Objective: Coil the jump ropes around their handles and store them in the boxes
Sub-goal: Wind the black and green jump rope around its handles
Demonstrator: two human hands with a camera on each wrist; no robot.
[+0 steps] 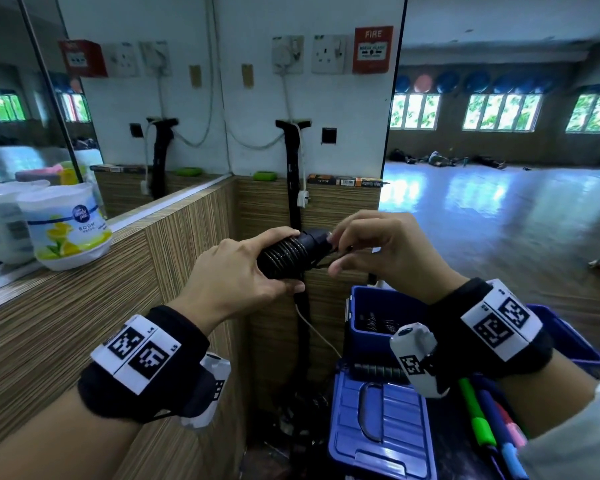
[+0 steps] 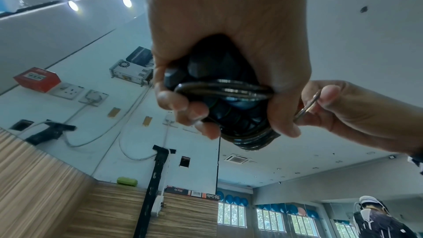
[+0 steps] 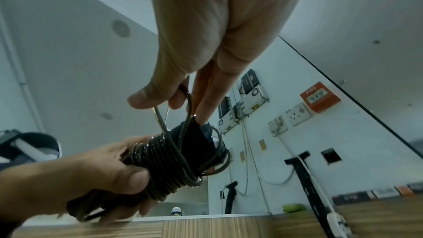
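Observation:
A black jump rope (image 1: 288,252) is wound in tight coils around its black handles, held in mid-air above the boxes. My left hand (image 1: 243,271) grips the coiled bundle (image 3: 164,162) around its near end, fingers and thumb wrapped round it (image 2: 219,100). My right hand (image 1: 371,247) pinches a loose loop of the rope (image 3: 174,108) between thumb and fingers at the handles' far end. An open blue box (image 1: 371,327) below holds other coiled black ropes. A blue lid (image 1: 378,420) lies in front of it.
A wood-grain counter (image 1: 84,306) runs along the left with a room freshener tub (image 1: 68,226) on it. Green, blue and pink handled ropes (image 1: 485,420) lie at lower right beside a second blue box (image 1: 568,341). A black strap (image 1: 293,188) hangs on the wall panel ahead.

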